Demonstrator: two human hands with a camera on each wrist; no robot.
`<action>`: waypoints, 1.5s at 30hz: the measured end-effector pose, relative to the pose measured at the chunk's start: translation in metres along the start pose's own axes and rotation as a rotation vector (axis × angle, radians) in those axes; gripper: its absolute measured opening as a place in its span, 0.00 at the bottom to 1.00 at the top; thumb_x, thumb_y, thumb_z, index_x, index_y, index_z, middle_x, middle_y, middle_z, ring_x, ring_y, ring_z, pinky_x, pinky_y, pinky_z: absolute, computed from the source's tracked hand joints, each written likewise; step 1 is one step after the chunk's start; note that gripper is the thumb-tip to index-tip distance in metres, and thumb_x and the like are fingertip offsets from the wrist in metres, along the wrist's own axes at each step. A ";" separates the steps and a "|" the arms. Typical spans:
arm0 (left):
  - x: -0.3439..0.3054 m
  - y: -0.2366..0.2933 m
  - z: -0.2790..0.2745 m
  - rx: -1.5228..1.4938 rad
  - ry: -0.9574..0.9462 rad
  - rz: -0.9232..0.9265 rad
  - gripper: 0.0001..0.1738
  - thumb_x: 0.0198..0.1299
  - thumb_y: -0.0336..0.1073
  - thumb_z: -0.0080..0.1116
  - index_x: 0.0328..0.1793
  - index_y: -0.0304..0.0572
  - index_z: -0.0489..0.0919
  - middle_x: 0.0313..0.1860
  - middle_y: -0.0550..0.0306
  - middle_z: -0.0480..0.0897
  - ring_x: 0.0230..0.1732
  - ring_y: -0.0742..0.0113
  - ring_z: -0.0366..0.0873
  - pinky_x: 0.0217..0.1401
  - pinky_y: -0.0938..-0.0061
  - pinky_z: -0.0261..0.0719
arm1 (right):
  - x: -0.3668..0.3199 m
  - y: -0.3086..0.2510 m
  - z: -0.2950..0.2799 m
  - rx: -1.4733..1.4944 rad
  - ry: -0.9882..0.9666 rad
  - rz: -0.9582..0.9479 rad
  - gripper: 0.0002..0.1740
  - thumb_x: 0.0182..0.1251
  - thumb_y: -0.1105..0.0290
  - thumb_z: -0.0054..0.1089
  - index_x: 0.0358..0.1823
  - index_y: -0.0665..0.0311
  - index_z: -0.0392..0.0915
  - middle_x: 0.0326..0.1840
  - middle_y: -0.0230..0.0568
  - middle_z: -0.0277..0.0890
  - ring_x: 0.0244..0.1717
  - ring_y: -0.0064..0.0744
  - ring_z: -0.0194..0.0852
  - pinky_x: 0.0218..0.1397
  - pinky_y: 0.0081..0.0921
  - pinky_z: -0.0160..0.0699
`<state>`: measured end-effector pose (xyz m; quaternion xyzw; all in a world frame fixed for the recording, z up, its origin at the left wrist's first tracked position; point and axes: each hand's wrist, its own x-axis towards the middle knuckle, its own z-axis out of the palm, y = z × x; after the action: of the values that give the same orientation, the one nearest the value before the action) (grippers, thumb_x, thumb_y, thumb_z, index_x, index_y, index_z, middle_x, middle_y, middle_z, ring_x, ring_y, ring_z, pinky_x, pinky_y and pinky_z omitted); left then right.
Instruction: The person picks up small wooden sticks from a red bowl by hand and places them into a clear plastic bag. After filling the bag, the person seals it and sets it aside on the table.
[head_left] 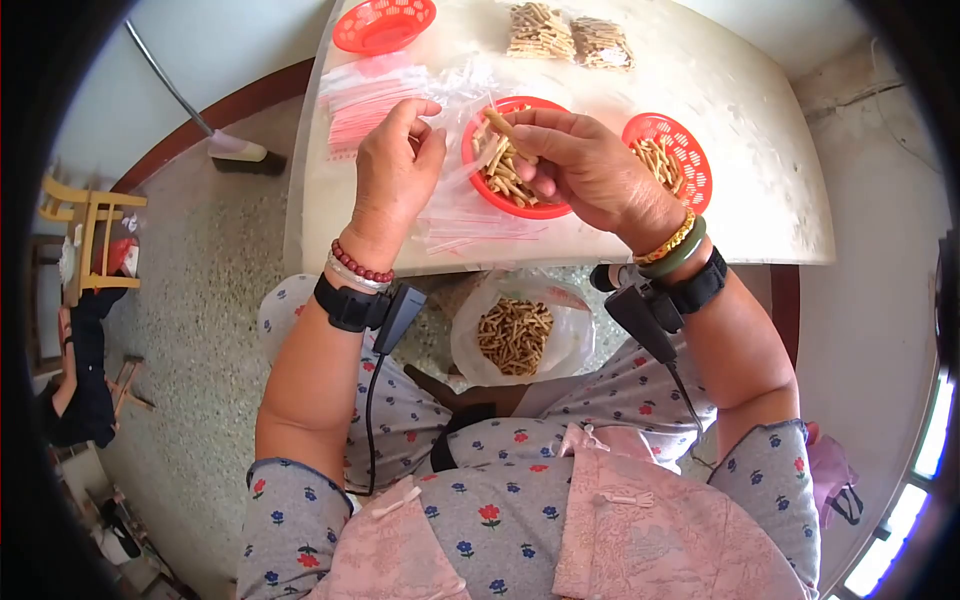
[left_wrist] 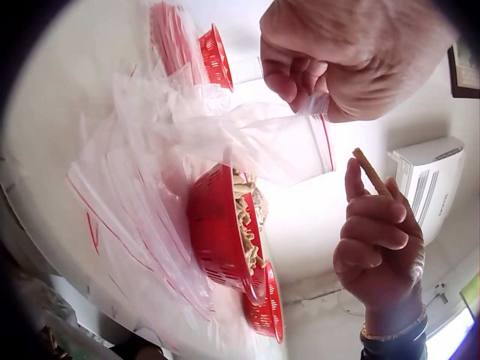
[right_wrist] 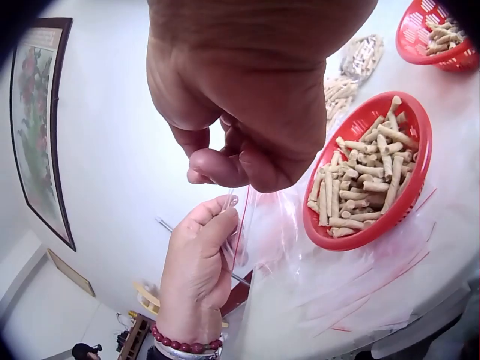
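Observation:
My left hand (head_left: pixel 395 170) pinches the edge of a clear zip bag (left_wrist: pixel 262 146) with a red line near its mouth. In the left wrist view the bag hangs sideways from the fingers. Between thumb and fingers, my right hand (head_left: pixel 600 175) holds a short tan stick (left_wrist: pixel 369 172), like a piece of dried root. The hand is right of the bag, over a red basket (head_left: pixel 545 210) filled with similar sticks (right_wrist: pixel 360 187). In the right wrist view the right hand's own fingers hide the stick it holds.
Flat red-lined bags (head_left: pixel 370 105) are stacked at the table's left, with loose bags (right_wrist: pixel 375 289) near the front edge. A second red basket of sticks (head_left: pixel 695 165) is to the right. Filled packs (head_left: pixel 540 32) and another red basket (head_left: pixel 385 45) lie farther back. A sack of sticks (head_left: pixel 515 335) stands below.

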<state>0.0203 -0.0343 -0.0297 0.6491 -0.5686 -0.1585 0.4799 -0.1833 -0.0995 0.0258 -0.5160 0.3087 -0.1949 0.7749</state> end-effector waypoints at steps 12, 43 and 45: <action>-0.004 0.003 0.002 -0.227 -0.111 -0.008 0.22 0.60 0.20 0.57 0.62 0.40 0.75 0.38 0.62 0.79 0.31 0.83 0.77 0.34 0.85 0.76 | 0.015 0.006 0.011 -0.378 0.110 -0.156 0.10 0.71 0.67 0.57 0.44 0.65 0.79 0.27 0.37 0.79 0.25 0.22 0.76 0.29 0.20 0.75; 0.008 -0.009 -0.015 -0.080 -0.067 0.126 0.14 0.61 0.20 0.56 0.51 0.37 0.83 0.45 0.58 0.85 0.42 0.75 0.81 0.43 0.79 0.79 | 0.034 0.024 0.012 -1.336 0.159 -0.688 0.15 0.67 0.69 0.56 0.53 0.69 0.73 0.27 0.52 0.80 0.31 0.47 0.83 0.35 0.38 0.83; 0.009 -0.009 -0.017 -0.135 0.001 0.096 0.17 0.60 0.20 0.57 0.55 0.38 0.83 0.48 0.59 0.85 0.39 0.76 0.79 0.42 0.79 0.78 | 0.036 0.026 0.013 -1.290 0.194 -0.829 0.18 0.65 0.74 0.54 0.55 0.72 0.71 0.29 0.55 0.79 0.32 0.48 0.83 0.35 0.38 0.83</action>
<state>0.0416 -0.0362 -0.0257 0.5871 -0.5870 -0.1731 0.5298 -0.1484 -0.1033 -0.0045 -0.9194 0.2092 -0.2951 0.1542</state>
